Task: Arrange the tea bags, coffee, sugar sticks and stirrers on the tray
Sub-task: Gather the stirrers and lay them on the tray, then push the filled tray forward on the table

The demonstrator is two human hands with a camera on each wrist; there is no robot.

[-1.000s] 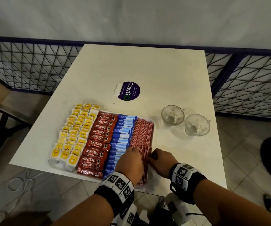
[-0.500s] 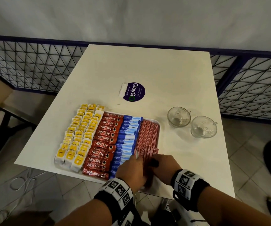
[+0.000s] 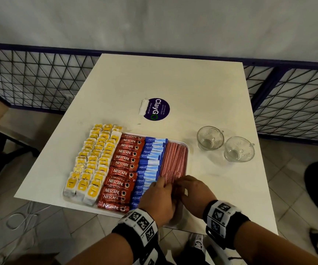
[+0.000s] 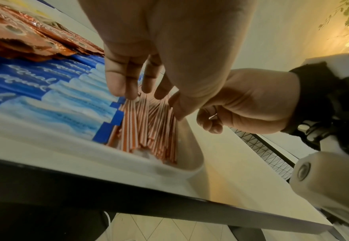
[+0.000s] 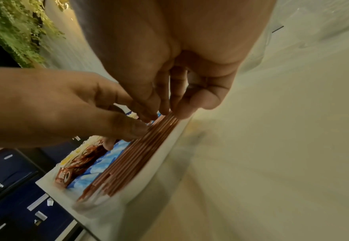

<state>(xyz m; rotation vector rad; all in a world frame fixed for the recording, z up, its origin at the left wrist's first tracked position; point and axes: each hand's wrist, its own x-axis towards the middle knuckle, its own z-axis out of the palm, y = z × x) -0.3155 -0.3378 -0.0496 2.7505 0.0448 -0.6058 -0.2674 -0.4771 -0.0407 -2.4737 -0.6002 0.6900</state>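
both hands sit at the near end of the stirrers. the left hand has relaxed fingers with tips resting on them, grasping nothing. the right hand touches them with curled fingertips; whether it pinches any i cannot tell. the stirrers fill the right side of the tray, sugar sticks, coffee and tea bags to their left.

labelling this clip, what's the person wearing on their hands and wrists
Both hands are bare: no gloves on the left hand or the right hand. Each wrist carries a black wristband faced with white blocks printed with black square marker codes. The forearms are bare, no sleeves.
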